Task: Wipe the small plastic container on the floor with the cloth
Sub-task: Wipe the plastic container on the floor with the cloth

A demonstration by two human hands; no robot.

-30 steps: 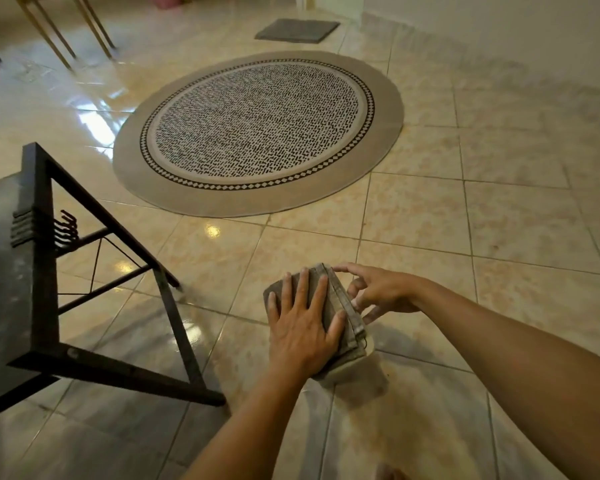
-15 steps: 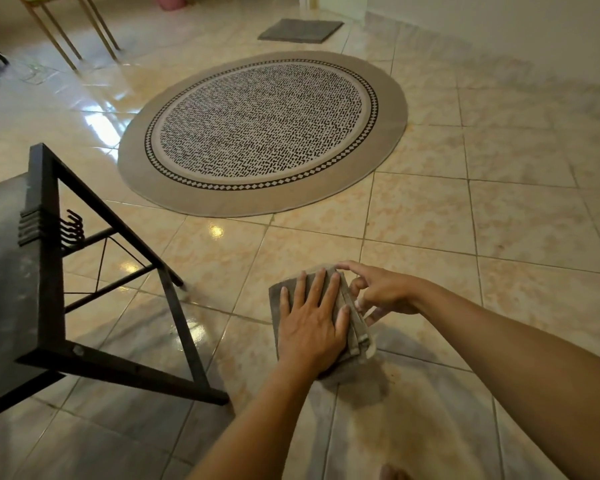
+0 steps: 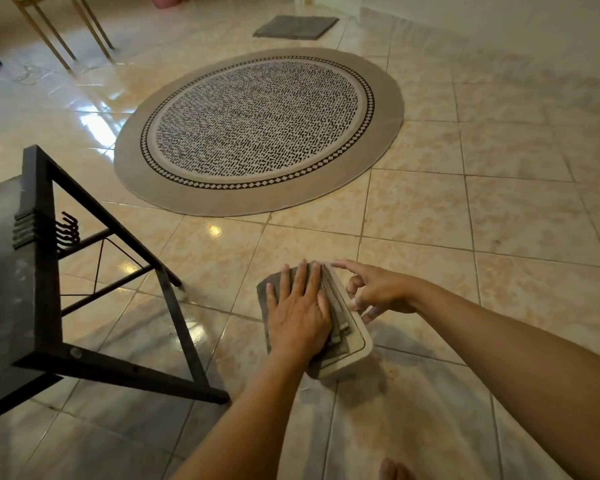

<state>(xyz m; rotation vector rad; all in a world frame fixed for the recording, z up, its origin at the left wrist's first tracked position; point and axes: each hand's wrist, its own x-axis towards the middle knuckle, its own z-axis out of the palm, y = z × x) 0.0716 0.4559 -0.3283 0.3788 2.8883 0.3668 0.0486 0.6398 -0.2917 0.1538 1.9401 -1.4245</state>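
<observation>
Mid-wipe, lower centre: left hand (image 3: 298, 318) lay flat, open, pressing cloth (image 3: 269, 289) on container (image 3: 359, 344); right hand (image 3: 378, 292) steadied it, fingers loose, gripping nothing; right rim uncovered, probably unwiped.

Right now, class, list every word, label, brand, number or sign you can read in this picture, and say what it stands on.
None: no readable text shows anywhere.
Small plastic container: no label visible; the cloth and the left hand cover most of it.
Round rug: only a pattern of dashes and diamonds, no letters.
Black table: no markings readable.
</observation>
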